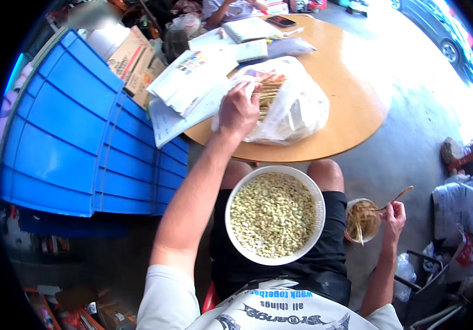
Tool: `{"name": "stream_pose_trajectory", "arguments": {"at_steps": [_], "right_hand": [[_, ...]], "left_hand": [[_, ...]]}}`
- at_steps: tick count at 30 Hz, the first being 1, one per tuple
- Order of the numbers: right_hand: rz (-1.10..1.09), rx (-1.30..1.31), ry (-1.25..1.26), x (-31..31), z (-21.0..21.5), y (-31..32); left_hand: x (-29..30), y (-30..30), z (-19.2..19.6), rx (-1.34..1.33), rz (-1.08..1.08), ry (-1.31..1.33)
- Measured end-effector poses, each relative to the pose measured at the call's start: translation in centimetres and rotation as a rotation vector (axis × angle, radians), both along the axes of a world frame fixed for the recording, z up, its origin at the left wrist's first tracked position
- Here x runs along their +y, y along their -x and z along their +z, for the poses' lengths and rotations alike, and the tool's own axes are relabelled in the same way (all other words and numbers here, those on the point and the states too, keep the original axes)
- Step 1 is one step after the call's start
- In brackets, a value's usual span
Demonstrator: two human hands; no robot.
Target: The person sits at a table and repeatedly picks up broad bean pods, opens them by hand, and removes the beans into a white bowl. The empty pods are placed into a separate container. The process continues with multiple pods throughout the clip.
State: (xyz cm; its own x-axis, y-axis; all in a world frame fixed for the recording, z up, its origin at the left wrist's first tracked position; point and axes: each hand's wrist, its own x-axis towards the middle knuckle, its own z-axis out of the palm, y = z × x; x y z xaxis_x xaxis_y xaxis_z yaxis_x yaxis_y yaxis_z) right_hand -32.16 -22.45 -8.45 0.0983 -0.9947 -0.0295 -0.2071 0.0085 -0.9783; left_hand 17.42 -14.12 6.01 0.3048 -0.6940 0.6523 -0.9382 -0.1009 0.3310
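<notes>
My left hand (240,108) reaches over the table to an open white plastic bag (304,113) of long, dry, tan pods (269,91). Its fingers are curled against the pods at the bag's left side; what they grip is hidden. Low on my right, my right hand (394,216) is closed on a brown, dry bean pod (403,193). That hand is beside a small tub (351,237) holding tan, empty-looking husks (362,219). On my lap rests a round white basket (318,228) with pale green shelled beans (272,214).
Papers (184,82), notebooks (250,28) and a phone (281,21) lie on the round wooden table (352,104). Blue panels (55,132) stand on my left. Another person (217,11) sits across the table. Bags (456,203) and a metal frame (423,280) are on the right.
</notes>
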Motion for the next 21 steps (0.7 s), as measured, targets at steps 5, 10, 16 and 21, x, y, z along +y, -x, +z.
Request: {"name": "stream_pose_trajectory", "arguments": {"at_steps": [5,10,16,21], "right_hand": [[-0.128,0.195,0.184,0.6,-1.4,2.3],[-0.144,0.382,0.271,0.3,-4.8,4.2],[-0.072,0.571,-0.057,1.3,-13.8,9.0],[0.105,0.226,-0.085,1.4,-12.0,7.1]], "left_hand": [[-1.4,-2.0,-4.0,-0.077,-0.058,-0.201],[-0.6,-1.2,-3.3,-0.086,-0.006,-0.213],[-0.3,-0.8,-1.5,-0.021,-0.003,-0.003],[1.3,-0.3,1.4,0.237,-0.022,0.121]]}}
